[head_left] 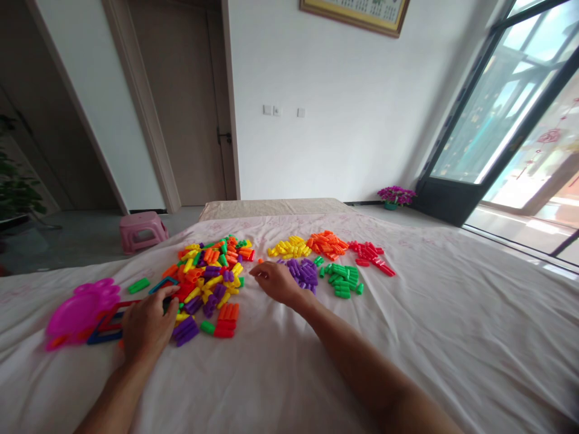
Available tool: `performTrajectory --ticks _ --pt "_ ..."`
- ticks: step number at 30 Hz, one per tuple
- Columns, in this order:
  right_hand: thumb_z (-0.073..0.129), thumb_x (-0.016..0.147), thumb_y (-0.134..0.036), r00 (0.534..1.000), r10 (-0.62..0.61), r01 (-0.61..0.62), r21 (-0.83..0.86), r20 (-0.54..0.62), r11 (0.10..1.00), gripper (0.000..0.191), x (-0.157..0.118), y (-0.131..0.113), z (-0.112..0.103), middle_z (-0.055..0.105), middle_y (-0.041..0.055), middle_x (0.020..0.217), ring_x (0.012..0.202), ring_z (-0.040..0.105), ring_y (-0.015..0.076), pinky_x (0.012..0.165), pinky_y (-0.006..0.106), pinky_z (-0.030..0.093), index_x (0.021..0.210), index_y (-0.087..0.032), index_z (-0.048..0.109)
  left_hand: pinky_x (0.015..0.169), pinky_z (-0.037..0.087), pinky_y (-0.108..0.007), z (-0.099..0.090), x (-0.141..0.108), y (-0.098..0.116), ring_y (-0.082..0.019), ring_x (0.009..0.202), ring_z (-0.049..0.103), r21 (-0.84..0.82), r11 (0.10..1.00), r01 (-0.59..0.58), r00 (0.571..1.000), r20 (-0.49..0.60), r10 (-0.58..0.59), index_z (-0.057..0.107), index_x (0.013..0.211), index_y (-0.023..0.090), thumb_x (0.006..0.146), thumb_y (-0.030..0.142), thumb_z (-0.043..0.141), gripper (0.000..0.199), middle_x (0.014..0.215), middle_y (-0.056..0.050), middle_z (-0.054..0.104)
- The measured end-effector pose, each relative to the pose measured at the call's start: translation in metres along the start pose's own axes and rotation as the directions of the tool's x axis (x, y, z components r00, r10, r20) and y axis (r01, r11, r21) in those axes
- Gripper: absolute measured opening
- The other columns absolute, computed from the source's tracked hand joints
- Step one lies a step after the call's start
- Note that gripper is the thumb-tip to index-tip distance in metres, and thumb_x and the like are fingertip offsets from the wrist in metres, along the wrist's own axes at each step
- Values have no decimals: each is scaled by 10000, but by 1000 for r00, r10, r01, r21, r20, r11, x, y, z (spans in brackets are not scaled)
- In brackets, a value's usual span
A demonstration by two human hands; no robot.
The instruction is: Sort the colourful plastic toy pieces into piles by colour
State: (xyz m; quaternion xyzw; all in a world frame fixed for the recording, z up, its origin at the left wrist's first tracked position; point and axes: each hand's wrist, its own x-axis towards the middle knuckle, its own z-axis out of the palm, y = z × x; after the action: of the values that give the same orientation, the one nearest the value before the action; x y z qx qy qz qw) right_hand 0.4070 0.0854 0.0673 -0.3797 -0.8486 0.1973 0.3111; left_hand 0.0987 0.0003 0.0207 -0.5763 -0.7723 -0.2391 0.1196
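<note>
My left hand (149,322) is at the left edge of a mixed heap of plastic building pieces (210,274) in several colours. Its thumb and index finger are apart, with a gap between them and nothing visibly gripped. A blue frame piece (163,284) lies just beyond its fingertips. Between the heap and the purple pieces (304,272), my right hand (274,282) hovers with its fingers curled into a pinch; what they hold, if anything, cannot be made out. One orange piece (260,261) shows just past its knuckles.
Sorted piles lie on the right: yellow (289,247), orange (328,244), red (371,256) and green (342,280). A pink plastic tray (76,313) is at the left beside a red frame piece (113,319). The cloth (407,337) is wrinkled. Beyond the edge stands a pink stool (143,232).
</note>
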Motion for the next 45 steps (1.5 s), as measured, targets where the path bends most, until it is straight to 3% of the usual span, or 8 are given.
performTrajectory --ticks 3,6,12,20,26,33,40,45 --pt "639 873 -173 973 -179 179 12 143 984 264 -8 -16 11 731 64 1096 975 681 174 883 270 501 1127 -195 709 849 413 -395 1 0 -1 -263 948 647 3 1000 0 1000 10 0 673 1189 211 934 355 448 370 1101 -79 750" --pt "695 861 -226 911 -328 331 31 251 943 361 -14 -24 18 692 84 1220 1137 630 204 1005 312 453 1221 -202 663 862 410 -395 3 1 -3 -263 949 649 11 1000 -6 1000 9 6 672 1189 212 936 358 444 370 1101 -73 752" --pt "682 888 -292 874 -310 358 -67 375 931 316 -18 -28 21 711 80 1091 1018 645 206 913 296 469 1188 -194 676 870 408 -394 4 1 -4 -268 955 656 0 1000 -20 1000 -17 20 669 1169 216 931 361 444 358 1112 -56 751" --pt "691 897 -387 893 -273 350 -172 357 921 370 -19 -26 24 680 74 1039 965 614 206 857 299 460 1222 -212 663 868 409 -386 2 0 -2 -263 968 653 9 1000 -12 1000 -7 12 668 1170 217 930 364 443 359 1105 -65 750" --pt "624 950 -321 895 -236 342 -242 379 908 190 -18 -29 27 671 68 986 948 609 192 856 290 460 1047 -183 712 862 407 -395 3 0 -2 -270 950 655 0 1000 -16 1000 -4 16 662 1175 215 936 361 429 365 1102 -64 750" --pt "623 945 -371 886 -329 400 -183 327 898 464 -26 -34 30 604 67 1357 1180 566 219 972 337 419 1388 -276 525 844 409 -385 6 1 -4 -266 947 658 16 1000 -26 999 -19 26 668 1165 223 938 368 427 362 1085 -56 753" --pt "628 935 -471 882 -338 424 -240 329 873 411 -25 -35 35 701 61 1119 1016 621 206 917 320 409 1274 -238 613 858 410 -385 4 1 -3 -264 955 661 20 999 -29 999 -19 30 669 1163 217 939 360 437 353 1073 -61 753" --pt "521 998 -337 899 -325 404 -270 293 874 264 -24 -34 40 715 57 1039 939 641 192 873 301 430 1191 -204 643 858 416 -388 5 1 -4 -266 962 664 23 999 -24 1000 -17 24 668 1167 220 940 362 437 354 1059 -71 751"
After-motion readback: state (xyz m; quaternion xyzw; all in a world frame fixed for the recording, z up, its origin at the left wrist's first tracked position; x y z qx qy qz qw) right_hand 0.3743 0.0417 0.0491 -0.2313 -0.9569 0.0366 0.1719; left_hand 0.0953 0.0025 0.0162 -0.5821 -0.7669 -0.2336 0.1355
